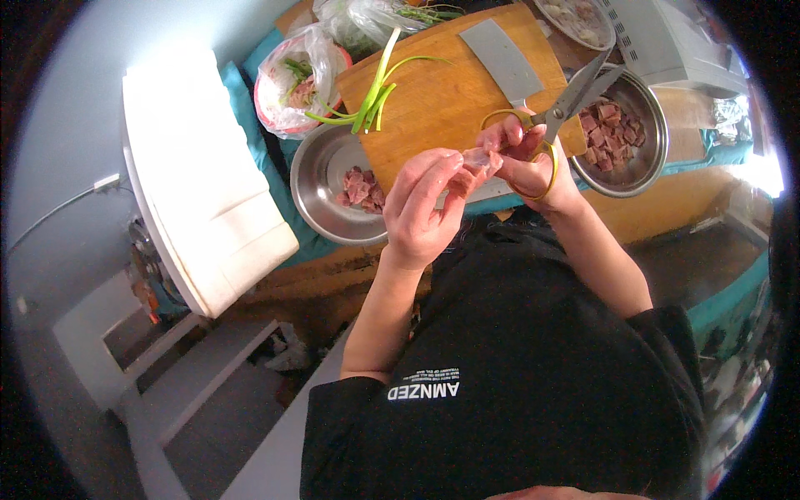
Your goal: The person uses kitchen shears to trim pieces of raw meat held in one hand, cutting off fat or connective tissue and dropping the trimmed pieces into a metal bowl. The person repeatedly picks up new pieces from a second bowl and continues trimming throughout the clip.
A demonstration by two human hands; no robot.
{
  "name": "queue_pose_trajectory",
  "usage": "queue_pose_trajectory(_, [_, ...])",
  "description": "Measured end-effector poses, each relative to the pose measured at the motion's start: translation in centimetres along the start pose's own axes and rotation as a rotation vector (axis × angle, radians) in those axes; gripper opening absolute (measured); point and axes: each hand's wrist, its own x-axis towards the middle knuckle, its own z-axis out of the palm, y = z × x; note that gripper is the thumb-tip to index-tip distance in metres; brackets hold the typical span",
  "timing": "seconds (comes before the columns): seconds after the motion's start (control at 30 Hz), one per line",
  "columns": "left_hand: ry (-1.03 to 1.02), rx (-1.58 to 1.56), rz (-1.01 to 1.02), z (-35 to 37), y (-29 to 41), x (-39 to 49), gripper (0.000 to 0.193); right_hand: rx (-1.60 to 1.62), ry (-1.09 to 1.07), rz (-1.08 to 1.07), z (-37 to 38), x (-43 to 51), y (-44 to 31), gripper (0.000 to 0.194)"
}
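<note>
My left hand (425, 200) pinches a piece of raw meat (478, 165) above the near edge of a wooden cutting board (431, 94). The fingertips of my right hand (531, 156) touch the same piece. Hooked on that hand are scissors (559, 112) with yellow handles, their blades parted and pointing away to the upper right. A steel bowl (312, 187) on the left holds several meat chunks (360, 189). Another steel bowl (656, 137) on the right holds more cut meat (609, 134). Green onion stalks (378, 94) and a cleaver (503, 59) lie on the board.
Behind the left bowl stands a red-rimmed container lined with a plastic bag (265, 94), holding scraps. More plastic bags (356, 25) with greens lie at the back. A plate of food (609, 37) and a white appliance (687, 50) are at the upper right. White cushioned padding (200, 187) is at left.
</note>
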Motion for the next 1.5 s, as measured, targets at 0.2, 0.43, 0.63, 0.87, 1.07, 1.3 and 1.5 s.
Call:
queue_pose_trajectory(0.2, [-0.007, 0.008, 0.133, -0.4, -0.7, -0.2, 0.031, -0.015, -0.083, -0.045, 0.0, -0.3, -0.3, 0.042])
queue_pose_trajectory(0.43, [0.087, -0.035, 0.182, -1.0, -0.5, -0.1, 0.028, 0.055, -0.130, 0.011, 1.4, -0.6, -1.3, 0.043])
queue_pose_trajectory(0.63, [0.060, -0.046, 0.280, -2.6, 0.8, 1.3, 0.036, -0.015, -0.244, -0.125, 2.7, -0.8, -3.1, 0.042])
queue_pose_trajectory(0.87, [0.048, 0.005, 0.343, -3.0, -0.1, 1.8, 0.026, 0.159, -0.247, -0.037, 2.8, 0.0, -3.4, 0.041])
queue_pose_trajectory(1.07, [-0.054, -0.010, 0.329, -3.8, -0.4, 1.5, 0.026, -0.050, -0.291, 0.219, 3.7, 0.9, -5.1, 0.034])
queue_pose_trajectory(1.3, [-0.190, -0.031, 0.326, -4.3, -0.4, 1.2, 0.026, -0.115, -0.355, 0.321, 4.0, 1.3, -5.2, 0.045])
queue_pose_trajectory(1.5, [-0.139, -0.001, 0.311, -3.7, -0.4, 1.0, 0.025, -0.150, -0.192, 0.266, 3.7, 0.8, -4.4, 0.037])
